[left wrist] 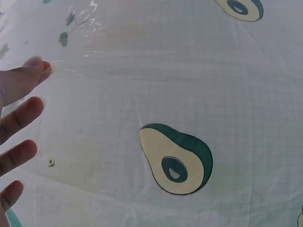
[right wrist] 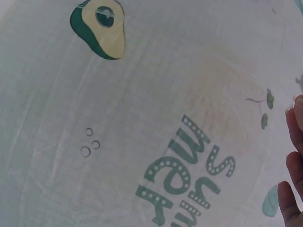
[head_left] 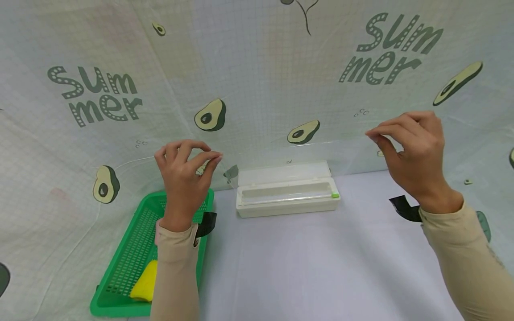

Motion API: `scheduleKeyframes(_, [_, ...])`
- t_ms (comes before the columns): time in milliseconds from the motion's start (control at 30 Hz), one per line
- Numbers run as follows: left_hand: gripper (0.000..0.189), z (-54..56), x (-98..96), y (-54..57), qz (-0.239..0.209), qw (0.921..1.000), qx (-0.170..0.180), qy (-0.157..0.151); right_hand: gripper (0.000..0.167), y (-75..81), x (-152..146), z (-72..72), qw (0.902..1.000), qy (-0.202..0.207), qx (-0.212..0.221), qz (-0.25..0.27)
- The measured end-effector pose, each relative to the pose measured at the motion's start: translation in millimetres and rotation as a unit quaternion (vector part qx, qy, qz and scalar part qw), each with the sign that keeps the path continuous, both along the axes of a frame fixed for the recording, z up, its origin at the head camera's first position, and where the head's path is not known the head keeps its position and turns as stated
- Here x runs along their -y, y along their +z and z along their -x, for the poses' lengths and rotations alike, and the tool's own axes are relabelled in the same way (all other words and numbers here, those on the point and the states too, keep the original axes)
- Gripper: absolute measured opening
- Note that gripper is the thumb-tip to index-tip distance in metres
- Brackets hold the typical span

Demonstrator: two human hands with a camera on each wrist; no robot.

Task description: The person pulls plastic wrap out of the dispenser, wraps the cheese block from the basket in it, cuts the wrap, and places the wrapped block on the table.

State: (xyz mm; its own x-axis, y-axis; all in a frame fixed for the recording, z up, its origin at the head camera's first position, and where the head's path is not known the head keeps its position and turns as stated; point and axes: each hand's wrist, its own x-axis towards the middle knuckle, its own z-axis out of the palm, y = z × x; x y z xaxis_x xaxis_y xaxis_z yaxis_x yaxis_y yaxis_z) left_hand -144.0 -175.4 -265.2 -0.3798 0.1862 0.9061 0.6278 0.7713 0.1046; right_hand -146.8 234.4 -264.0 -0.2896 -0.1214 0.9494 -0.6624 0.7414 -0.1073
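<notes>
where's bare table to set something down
Bare table lies in front of the white box, between the green basket and right sleeve; more lies right of the box. Left is crowded: the left sleeve is above the basket.

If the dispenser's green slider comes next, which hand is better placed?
Likely the right hand, nearer the green slider at the right end of the wrap dispenser. The left hand is beyond the opposite end. Both seem to pinch clear film.

Left hand (head_left: 182, 171) to the left of the white box (head_left: 289, 208): thumb and index tips pinched together, remaining fingers (left wrist: 21, 116) spaced apart. Right hand (head_left: 415, 154) to the box's right, same pinch. Sleeved forearms (head_left: 174, 281) extend forward on either side of the box.
</notes>
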Motion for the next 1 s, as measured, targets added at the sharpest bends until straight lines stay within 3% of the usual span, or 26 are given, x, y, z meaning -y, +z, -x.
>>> scheduleKeyframes(233, [0.008, -0.2, -0.5, 3.2, -0.005, 1.0000, -0.004, 0.000, 0.012, 2.7, -1, 1.7, 0.9999, 0.010, -0.009, 0.009])
scheduleKeyframes(400, [0.004, -5.3, -0.9, 1.8, -0.018, 0.9995, 0.008, -0.026, 0.005, 2.6, -6, -6.8, 0.9994, 0.027, 0.020, -0.002])
scheduleKeyframes(567, [0.011, -19.7, 0.2, -9.8, -0.029, 0.9937, 0.052, -0.095, 0.058, -2.8, -21, -28.6, 0.9941, 0.052, 0.083, -0.048])
scheduleKeyframes(667, [0.032, -32.3, 2.6, -21.4, -0.031, 0.9868, 0.088, -0.132, 0.065, -9.1, -32, -43.0, 0.9843, 0.093, 0.132, -0.071])
scheduleKeyframes(767, [0.044, -43.9, 5.3, -35.6, -0.032, 0.9797, 0.117, -0.160, 0.051, -17.9, -41, -53.1, 0.9661, 0.167, 0.174, -0.092])
scheduleKeyframes(833, [0.042, -51.0, 7.8, -45.2, -0.036, 0.9734, 0.137, -0.180, 0.039, -25.2, -46, -57.7, 0.9462, 0.232, 0.199, -0.105])
scheduleKeyframes(933, [0.036, -61.3, 13.2, -61.3, -0.041, 0.9613, 0.167, -0.215, 0.010, -37.4, -51, -64.7, 0.9078, 0.321, 0.240, -0.123])
scheduleKeyframes(967, [0.034, -64.9, 15.8, -67.3, -0.041, 0.9565, 0.178, -0.227, 0.008, -41.6, -52, -67.5, 0.8921, 0.348, 0.259, -0.127])
scheduleKeyframes(1000, [0.031, -68.5, 18.5, -73.5, -0.038, 0.9499, 0.193, -0.243, 0.019, -45.9, -53, -70.0, 0.8734, 0.377, 0.279, -0.130])
